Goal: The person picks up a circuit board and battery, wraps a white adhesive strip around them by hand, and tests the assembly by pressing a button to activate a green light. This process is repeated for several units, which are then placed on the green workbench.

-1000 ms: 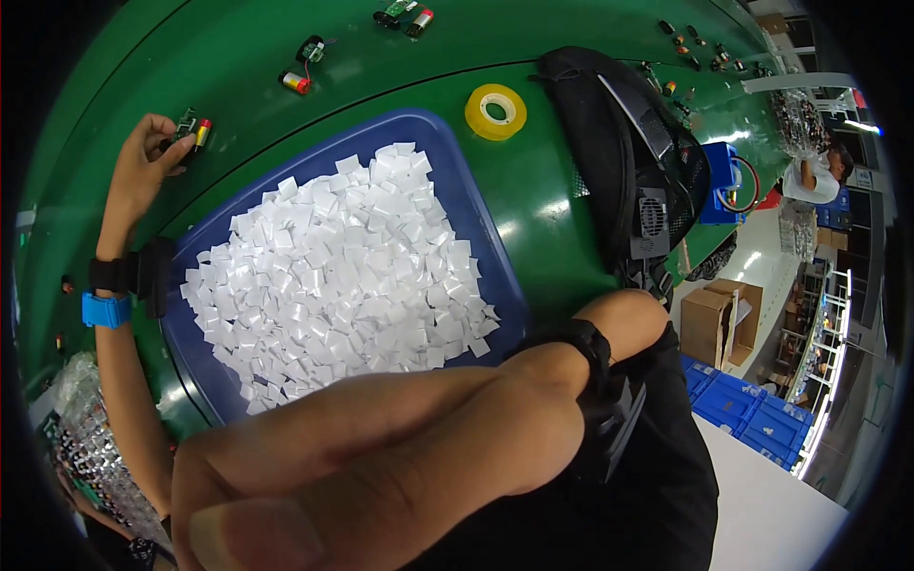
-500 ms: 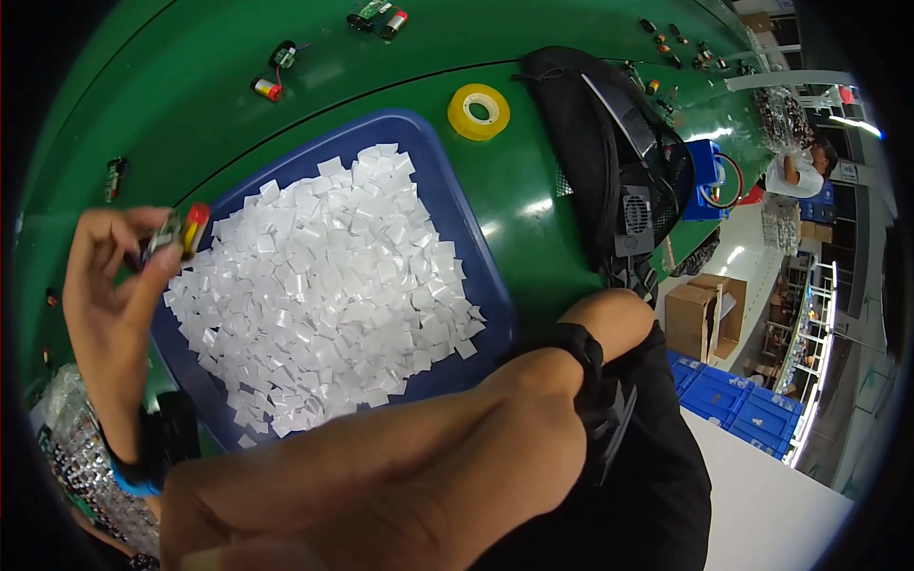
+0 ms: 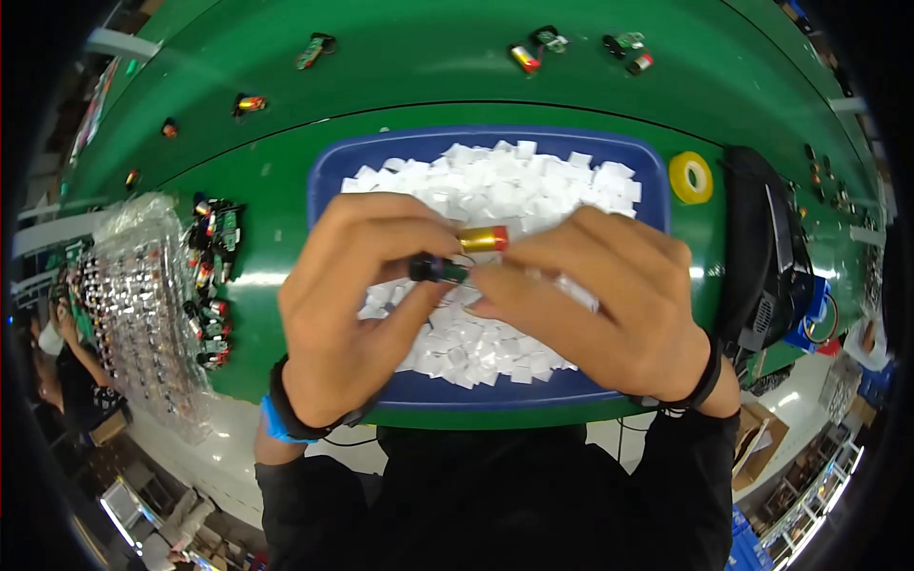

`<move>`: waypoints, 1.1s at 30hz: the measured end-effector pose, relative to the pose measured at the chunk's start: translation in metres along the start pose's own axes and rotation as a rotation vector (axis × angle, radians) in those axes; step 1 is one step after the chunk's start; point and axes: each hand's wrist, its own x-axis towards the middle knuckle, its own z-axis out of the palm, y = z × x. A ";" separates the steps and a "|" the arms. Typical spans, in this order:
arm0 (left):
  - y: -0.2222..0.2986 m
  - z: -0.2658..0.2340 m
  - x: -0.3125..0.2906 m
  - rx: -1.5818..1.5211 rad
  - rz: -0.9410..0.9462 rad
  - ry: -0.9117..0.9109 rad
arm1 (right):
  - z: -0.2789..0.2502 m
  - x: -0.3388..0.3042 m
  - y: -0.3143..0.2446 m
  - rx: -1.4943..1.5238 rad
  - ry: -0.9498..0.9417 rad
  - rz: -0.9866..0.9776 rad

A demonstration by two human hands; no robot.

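Now that you've brought both hands together over the blue tray (image 3: 328,171), your left hand (image 3: 357,305) and right hand (image 3: 609,295) pinch the small battery assembly (image 3: 462,255) in their fingers.

A green table (image 3: 286,190) carried a blue tray (image 3: 333,171) of white squares beneath both hands. Left of the hands lay a bubble-wrap sheet (image 3: 143,305) and a cluster of small components (image 3: 211,281); right of them sat a yellow tape roll (image 3: 691,177) and a black bag (image 3: 762,257)
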 end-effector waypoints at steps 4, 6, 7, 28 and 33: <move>-0.005 -0.009 0.001 0.054 0.105 -0.065 | -0.001 0.000 -0.005 -0.159 0.001 -0.188; -0.009 -0.011 -0.004 0.084 0.156 -0.077 | 0.004 0.001 -0.005 -0.180 0.003 -0.234; -0.009 -0.012 -0.003 0.083 0.152 -0.075 | 0.006 0.002 -0.002 -0.202 0.017 -0.245; -0.013 -0.021 -0.003 -0.936 -0.614 -0.146 | 0.003 0.002 0.005 -0.169 0.084 -0.396; -0.028 -0.021 -0.003 -0.994 -0.669 -0.320 | 0.000 0.010 0.009 0.047 -0.116 -0.070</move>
